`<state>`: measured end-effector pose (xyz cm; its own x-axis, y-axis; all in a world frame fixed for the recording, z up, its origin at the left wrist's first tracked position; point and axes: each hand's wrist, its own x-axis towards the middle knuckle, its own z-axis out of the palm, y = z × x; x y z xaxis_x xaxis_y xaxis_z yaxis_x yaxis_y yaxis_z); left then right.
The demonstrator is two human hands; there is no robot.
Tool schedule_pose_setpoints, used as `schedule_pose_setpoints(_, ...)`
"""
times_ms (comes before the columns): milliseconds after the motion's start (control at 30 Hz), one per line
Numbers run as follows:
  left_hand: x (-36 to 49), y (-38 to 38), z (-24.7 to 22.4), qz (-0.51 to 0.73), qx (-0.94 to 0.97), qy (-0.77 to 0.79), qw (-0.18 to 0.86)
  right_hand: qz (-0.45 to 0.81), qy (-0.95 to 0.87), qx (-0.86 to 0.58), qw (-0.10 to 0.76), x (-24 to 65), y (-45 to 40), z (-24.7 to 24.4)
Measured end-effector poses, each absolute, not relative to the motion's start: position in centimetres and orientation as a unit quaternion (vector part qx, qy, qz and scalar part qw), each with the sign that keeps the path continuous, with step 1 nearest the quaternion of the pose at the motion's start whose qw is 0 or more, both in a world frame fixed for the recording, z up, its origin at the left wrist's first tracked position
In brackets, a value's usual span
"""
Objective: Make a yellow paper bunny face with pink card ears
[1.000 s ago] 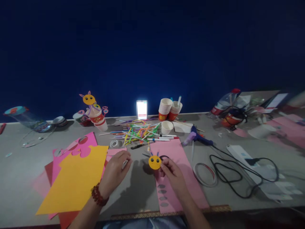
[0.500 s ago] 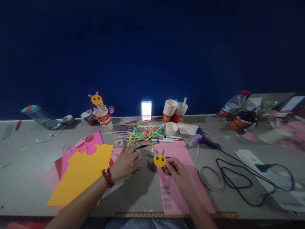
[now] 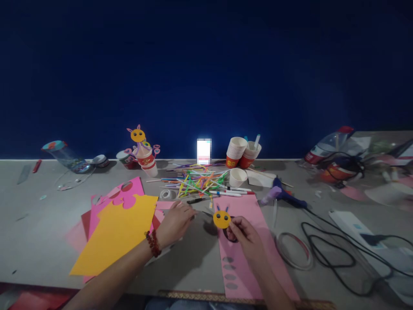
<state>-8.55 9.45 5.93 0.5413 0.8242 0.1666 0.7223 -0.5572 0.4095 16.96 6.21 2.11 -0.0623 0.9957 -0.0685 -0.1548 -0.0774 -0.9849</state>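
My right hand [image 3: 245, 236] pinches the edge of a round yellow paper bunny face [image 3: 221, 219] with stick-on eyes and two small upright ears, held above a pink paper sheet [image 3: 241, 275]. Just below the fingers shows a black loop [image 3: 232, 236], like a scissor handle, partly hidden by the hand. To the left, my left hand [image 3: 177, 221], below a beaded bracelet, is stretched low over the grey table with its fingers pointing right. Nothing shows in that hand. Yellow card [image 3: 122, 232] lies beside its wrist, on top of bright pink sheets [image 3: 134, 186].
Coloured sticks [image 3: 203, 183] and markers [image 3: 230, 192] lie behind the hands. Stacked paper cups [image 3: 236, 150] and a decorated cup figure [image 3: 146, 159] stand at the back. A blue glue gun [image 3: 287, 194], its cable [image 3: 325, 241] and a tape roll [image 3: 293, 249] are on the right.
The fingers of my left hand have drawn closer together. My right hand still holds the bunny face. The whole view has shifted slightly.
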Motion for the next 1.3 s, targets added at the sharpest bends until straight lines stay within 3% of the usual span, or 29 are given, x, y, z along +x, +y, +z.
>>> schedule_pose_setpoints(1300, -8.6, 13.0, 3.7, 0.062, 0.862, 0.502, -0.025, 0.569, -0.389, -0.489, 0.534, 17.6, 5.6, 3.2)
